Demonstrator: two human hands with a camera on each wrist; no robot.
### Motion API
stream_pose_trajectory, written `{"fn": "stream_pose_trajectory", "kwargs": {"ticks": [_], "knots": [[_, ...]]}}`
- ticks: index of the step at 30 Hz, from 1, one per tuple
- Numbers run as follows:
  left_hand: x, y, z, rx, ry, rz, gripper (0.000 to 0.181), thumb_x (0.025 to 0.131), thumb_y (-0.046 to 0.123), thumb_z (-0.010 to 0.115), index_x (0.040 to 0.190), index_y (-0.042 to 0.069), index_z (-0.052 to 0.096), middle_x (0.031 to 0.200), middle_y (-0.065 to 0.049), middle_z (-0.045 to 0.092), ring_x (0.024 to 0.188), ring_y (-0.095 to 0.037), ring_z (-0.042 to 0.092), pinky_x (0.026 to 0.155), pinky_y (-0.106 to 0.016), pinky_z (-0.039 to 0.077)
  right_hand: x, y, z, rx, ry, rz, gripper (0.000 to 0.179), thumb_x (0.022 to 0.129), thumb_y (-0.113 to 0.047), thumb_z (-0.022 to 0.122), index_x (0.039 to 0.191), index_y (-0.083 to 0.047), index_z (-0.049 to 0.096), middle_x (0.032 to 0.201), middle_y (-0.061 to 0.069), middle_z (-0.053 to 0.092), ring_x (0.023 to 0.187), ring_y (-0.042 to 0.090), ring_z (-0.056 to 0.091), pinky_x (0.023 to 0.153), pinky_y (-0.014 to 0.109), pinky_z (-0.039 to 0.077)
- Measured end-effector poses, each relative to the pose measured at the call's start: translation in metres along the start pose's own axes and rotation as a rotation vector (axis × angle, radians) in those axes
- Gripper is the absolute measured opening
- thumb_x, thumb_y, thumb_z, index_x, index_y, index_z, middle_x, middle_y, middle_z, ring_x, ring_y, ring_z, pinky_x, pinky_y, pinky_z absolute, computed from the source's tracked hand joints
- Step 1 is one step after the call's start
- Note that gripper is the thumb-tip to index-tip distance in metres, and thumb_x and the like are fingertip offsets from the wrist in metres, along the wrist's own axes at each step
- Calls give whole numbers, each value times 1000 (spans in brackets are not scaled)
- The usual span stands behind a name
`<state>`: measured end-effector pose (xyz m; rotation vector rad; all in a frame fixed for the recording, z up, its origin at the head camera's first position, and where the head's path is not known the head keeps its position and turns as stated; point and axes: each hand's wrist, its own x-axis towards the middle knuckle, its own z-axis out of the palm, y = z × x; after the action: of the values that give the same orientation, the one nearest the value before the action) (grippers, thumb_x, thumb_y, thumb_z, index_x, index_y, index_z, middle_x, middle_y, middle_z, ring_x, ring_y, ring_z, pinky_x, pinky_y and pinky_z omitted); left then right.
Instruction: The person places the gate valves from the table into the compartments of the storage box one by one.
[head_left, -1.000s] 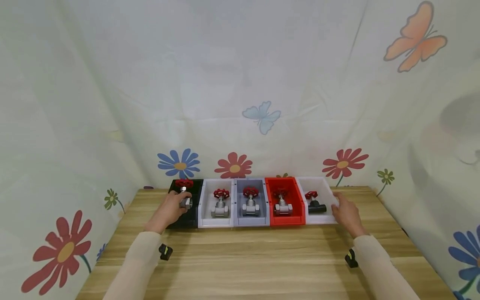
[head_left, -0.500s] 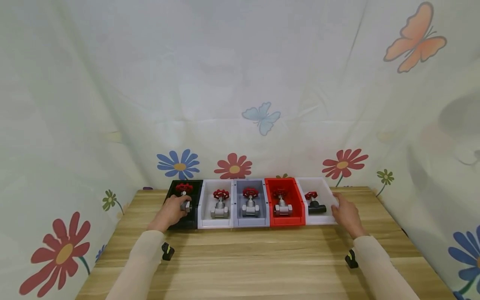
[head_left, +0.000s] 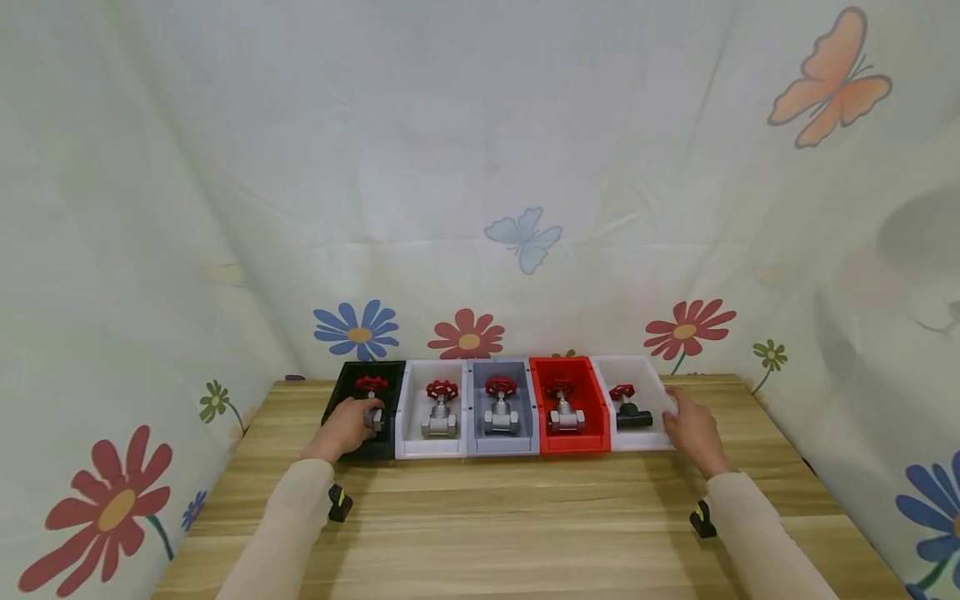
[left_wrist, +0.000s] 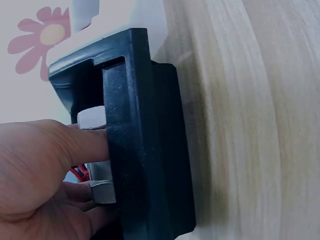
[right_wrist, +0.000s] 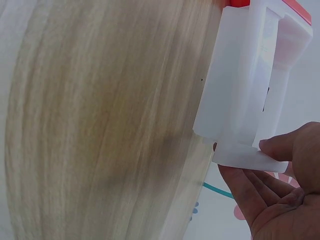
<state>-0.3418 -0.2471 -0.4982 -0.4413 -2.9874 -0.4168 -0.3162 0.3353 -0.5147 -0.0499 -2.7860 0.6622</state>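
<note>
My left hand (head_left: 345, 427) reaches into the black bin (head_left: 369, 451) at the row's left end. It grips the silver body of a gate valve (head_left: 376, 420) with a red handwheel, low inside the bin. In the left wrist view the thumb lies across the metal body (left_wrist: 103, 191), just behind the bin's front wall, and the other fingers are partly hidden. At the row's right end, my right hand (head_left: 692, 425) pinches the side wall of a white bin (right_wrist: 245, 156), thumb inside and fingers outside. In that bin lies a black valve (head_left: 633, 415) with a red handwheel.
Between these bins stand another white bin (head_left: 432, 447), a grey bin (head_left: 503, 445) and a red bin (head_left: 575, 441), each with a silver red-wheeled valve. The bins adjoin along the back of the wooden table (head_left: 510, 525). A flowered curtain (head_left: 420, 167) hangs behind.
My left hand has lowered the gate valve deeper into the black bin, its red handwheel dropping below the back rim. My right hand has stayed in place on the white bin.
</note>
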Motion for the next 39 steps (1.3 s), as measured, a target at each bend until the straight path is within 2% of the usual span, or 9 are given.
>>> {"fn": "stream_pose_trajectory", "kwargs": {"ticks": [13, 22, 28, 39], "knots": [[7, -4, 11, 10, -5, 15, 41, 75, -4, 73, 115, 4, 68, 103, -19, 72, 100, -38, 64, 94, -52, 49, 2, 0, 1, -4, -10, 20, 45, 93, -7, 55, 136, 5, 47, 113, 37, 63, 89, 46, 64, 74, 58, 50], [9, -9, 18, 18, 1, 20, 43, 72, -6, 70, 114, 4, 68, 100, -20, 72, 97, -38, 64, 91, -52, 50, 1, 1, 1, 0, 0, 5, 46, 93, -8, 56, 136, 5, 47, 111, 38, 63, 85, 45, 64, 71, 57, 49], [9, -6, 17, 18, -4, 3, 43, 72, -8, 66, 113, 4, 69, 99, -19, 72, 96, -38, 63, 91, -52, 50, 1, 1, -1, 0, -8, 4, 46, 93, -7, 56, 136, 6, 47, 108, 38, 63, 80, 42, 63, 68, 54, 49], [7, -2, 15, 16, -1, 3, 43, 71, -10, 62, 110, 4, 70, 101, -19, 72, 97, -38, 63, 91, -51, 50, -1, -1, -1, -2, 0, 0, 46, 92, -7, 57, 135, 7, 48, 111, 38, 63, 86, 47, 64, 71, 58, 50]]}}
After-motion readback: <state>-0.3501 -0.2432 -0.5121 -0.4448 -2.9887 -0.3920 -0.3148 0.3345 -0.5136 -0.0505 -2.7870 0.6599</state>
